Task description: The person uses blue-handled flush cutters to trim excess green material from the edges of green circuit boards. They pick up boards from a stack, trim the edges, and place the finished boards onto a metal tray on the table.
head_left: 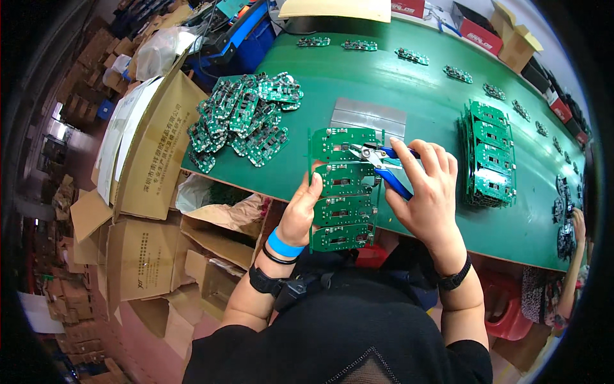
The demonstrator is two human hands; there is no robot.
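My left hand (300, 214) is closed on the left edge of a green circuit board panel (342, 208), several joined boards in one column, held up off the table. In my right hand (430, 185) are flush cutters (391, 174) with blue handles. Their metal jaws lie at the panel's upper part, near the gap between its top two boards; whether the jaws bite into it I cannot tell. Behind the panel lies a grey metal plate (369, 117). To the right stands a stack of similar panels (489, 153).
A heap of separate boards (246, 115) sits at the table's left. More boards (458, 74) are spaced along the far side of the green table (313, 83). Cardboard boxes (150, 153) crowd the left edge. At far right a co-worker's hand (579, 225) is near dark parts (564, 217).
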